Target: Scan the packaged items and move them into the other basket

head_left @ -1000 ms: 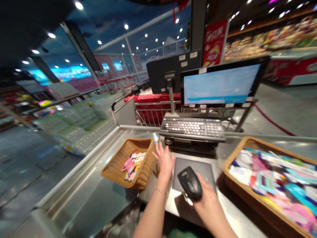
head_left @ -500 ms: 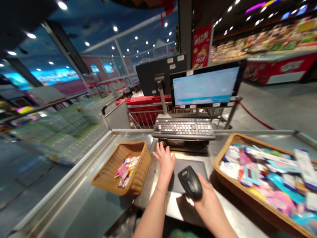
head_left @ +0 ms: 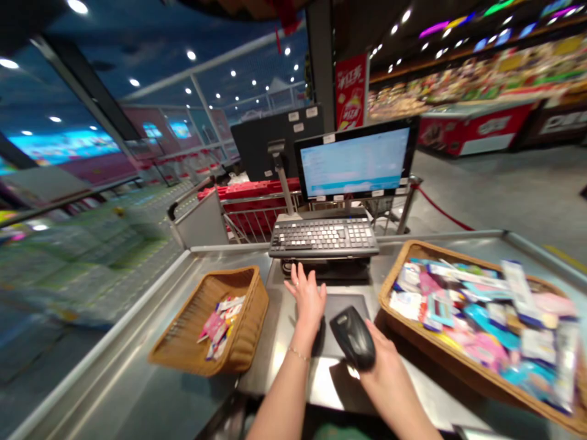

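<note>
The right hand (head_left: pixel 383 360) clenches a black handheld barcode scanner (head_left: pixel 353 337), seemingly light and stiff, best held around its body; the left hand (head_left: pixel 308 299) is open, a keyboard (head_left: pixel 324 238) just beyond it.

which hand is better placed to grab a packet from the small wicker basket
Left, probably. The left hand is empty, its fingers spread, and it sits just beside the small wicker basket. The right hand is farther from that basket and is gripping a black handheld barcode scanner.
</note>
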Tool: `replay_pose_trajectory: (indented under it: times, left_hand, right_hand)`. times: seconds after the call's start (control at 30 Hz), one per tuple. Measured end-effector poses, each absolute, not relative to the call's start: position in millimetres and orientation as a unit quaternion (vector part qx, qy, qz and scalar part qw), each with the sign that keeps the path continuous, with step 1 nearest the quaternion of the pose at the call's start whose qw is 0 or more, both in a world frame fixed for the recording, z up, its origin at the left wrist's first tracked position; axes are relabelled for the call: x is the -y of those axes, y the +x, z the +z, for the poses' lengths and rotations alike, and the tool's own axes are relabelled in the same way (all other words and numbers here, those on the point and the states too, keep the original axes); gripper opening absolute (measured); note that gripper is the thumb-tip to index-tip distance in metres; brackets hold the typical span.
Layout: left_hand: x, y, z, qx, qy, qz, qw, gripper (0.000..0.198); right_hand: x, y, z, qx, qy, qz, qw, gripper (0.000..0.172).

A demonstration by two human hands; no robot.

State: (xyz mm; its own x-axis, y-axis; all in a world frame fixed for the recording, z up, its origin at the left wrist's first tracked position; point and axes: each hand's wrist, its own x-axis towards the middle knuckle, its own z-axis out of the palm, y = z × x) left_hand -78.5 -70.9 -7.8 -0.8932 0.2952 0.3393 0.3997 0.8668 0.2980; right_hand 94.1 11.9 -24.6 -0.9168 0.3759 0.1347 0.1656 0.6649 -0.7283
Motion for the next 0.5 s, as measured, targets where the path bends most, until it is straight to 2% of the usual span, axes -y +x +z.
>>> replay_pose_trajectory:
  times: [0.5]
  left_hand:
    - [35.2, -64.9, -10.7, 0.935, -0.251, -0.201, 0.147, 0.037]
  right_hand:
    - [-27.9, 115.8, -27.2, 0.900, -0.216, 0.360, 0.118, 0.057]
